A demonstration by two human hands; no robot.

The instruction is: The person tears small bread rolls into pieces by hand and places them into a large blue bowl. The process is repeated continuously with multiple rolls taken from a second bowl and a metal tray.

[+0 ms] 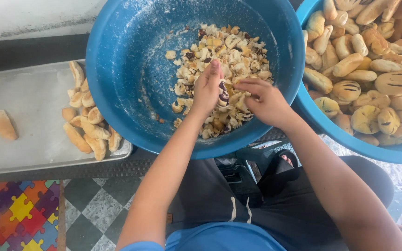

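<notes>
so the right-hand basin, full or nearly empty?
Full: the basin is heaped with whole buns up to its rim.

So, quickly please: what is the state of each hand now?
Left hand: closed on a torn bread piece with dark filling.
Right hand: pinching the same piece.

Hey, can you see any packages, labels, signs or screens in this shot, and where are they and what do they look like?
None show: no package, label, sign or screen.
Only open containers: a blue basin of torn bread under both hands, a second blue basin of rolls at right, a metal tray of rolls at left.
</notes>
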